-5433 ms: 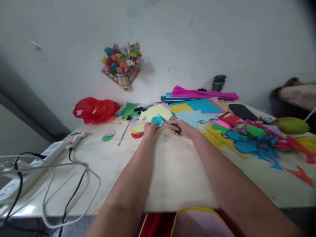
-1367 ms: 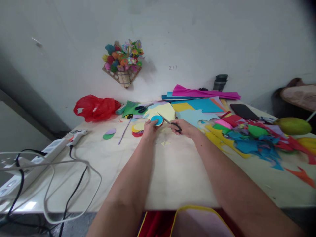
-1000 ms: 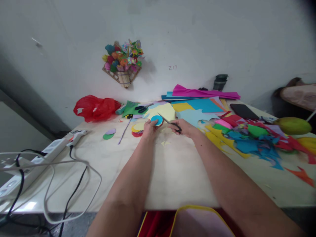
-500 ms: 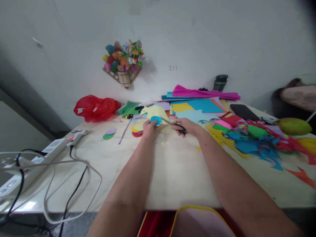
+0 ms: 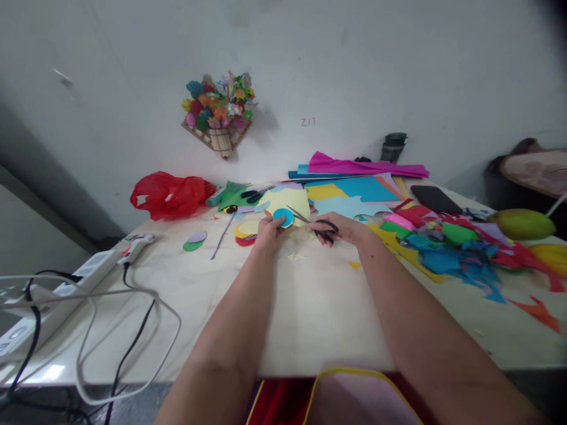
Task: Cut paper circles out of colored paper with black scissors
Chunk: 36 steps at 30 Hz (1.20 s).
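Can read "217" handwritten on the grey wall [image 5: 354, 71], between twelve and one o'clock from the blue disc [image 5: 284, 214]. Pinching that disc over cream paper [image 5: 292, 198] with the left hand [image 5: 268, 229], above a pale table [image 5: 325, 307]; gripping scissors [image 5: 301, 215] with the right hand [image 5: 345, 225] at three o'clock, with handles parted.

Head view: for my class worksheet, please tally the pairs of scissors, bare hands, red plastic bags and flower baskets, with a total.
Pairs of scissors: 2
Bare hands: 2
Red plastic bag: 1
Flower basket: 1
Total: 6
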### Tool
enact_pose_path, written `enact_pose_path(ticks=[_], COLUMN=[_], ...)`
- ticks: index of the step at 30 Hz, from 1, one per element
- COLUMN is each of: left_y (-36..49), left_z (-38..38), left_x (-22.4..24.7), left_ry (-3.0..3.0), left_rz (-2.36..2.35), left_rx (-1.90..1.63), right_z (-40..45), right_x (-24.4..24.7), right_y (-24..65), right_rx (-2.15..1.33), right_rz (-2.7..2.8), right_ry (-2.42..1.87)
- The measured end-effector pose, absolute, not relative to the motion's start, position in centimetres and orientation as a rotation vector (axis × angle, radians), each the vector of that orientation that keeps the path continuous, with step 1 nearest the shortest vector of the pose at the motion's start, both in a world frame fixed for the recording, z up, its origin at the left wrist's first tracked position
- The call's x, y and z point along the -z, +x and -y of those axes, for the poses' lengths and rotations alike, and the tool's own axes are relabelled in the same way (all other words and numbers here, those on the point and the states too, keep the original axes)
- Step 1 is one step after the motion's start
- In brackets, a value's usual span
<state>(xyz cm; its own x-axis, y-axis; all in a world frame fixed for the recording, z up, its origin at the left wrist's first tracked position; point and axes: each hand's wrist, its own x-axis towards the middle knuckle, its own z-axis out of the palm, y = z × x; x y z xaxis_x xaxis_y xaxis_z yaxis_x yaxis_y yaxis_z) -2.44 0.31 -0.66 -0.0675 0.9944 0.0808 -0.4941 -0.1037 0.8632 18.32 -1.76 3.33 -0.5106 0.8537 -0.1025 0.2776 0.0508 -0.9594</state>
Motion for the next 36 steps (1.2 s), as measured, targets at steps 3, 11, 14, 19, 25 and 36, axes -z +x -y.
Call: enact_pose_path(ticks=[3, 11, 14, 19, 25, 36], left_y=[-2.2, -1.8, -1.8, -1.6, -1.5, -1.6], left_z=[-0.1, 0.0, 0.1, 0.4, 0.6, 0.4], left_x=[0.5, 0.4, 0.4, 0.1, -0.1, 0.1], left_ry=[0.843, 0.833, 0.829, 0.833, 0.823, 0.832], left_rz=[-0.779, -0.758, -0.756, -0.760, -0.765, -0.773], left_rx=[-1.491, -1.434, -1.425, -1.417, -1.421, -1.425], right_z=[1.9, 1.9, 2.0, 2.1, 2.0, 1.8], right_x=[-3.4, -2.9, -2.9, -2.9, -2.7, -2.5], right_y=[18.0, 17.0, 16.8, 16.5, 16.3, 16.2], right_rx=[-1.469, -1.454, -1.440, -1.406, -1.393, -1.403], right_rz=[1.814, 1.710, 1.717, 1.715, 1.708, 1.666], right_ry=[-1.102, -1.071, -1.061, -1.087, -1.084, -1.110])
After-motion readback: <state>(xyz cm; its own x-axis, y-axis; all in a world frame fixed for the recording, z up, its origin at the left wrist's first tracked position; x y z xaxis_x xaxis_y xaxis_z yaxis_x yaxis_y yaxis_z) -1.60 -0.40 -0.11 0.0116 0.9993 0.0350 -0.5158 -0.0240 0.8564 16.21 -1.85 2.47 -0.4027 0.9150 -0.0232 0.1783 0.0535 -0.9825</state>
